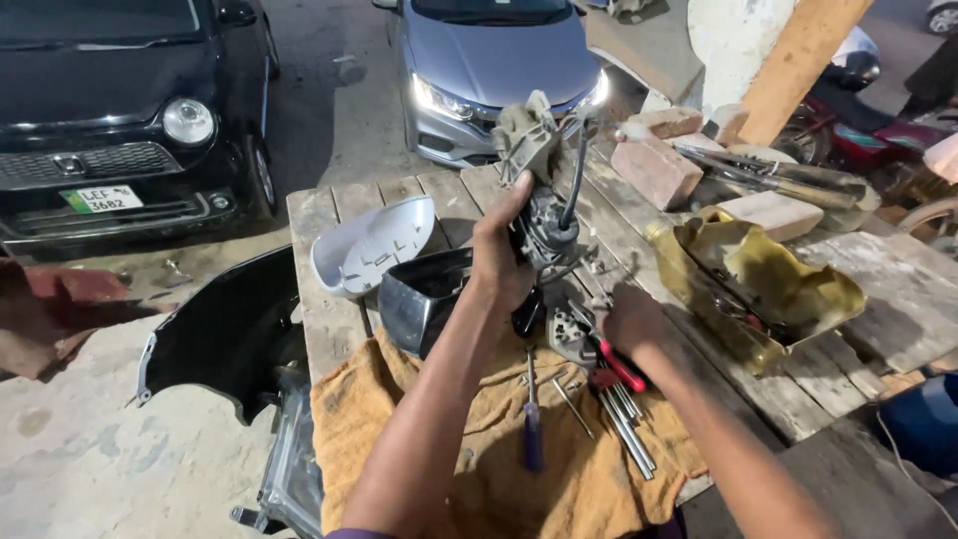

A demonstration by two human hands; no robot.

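Outdoors, 2 hands [499,255] [631,321], 1 mirror assembly [544,215], 3 bricks [659,172]

The only sign in view is the licence plate [101,199] on the black car [120,90] at the upper left: a wide rectangle, mostly white with dark characters and a green band at its left end, fixed low on the front bumper beneath the grille.

One head-worn camera looks down and forward from close above the wooden table [339,329]. Just past the fingers [496,215] the view runs on to two parked cars [499,60] farther off.
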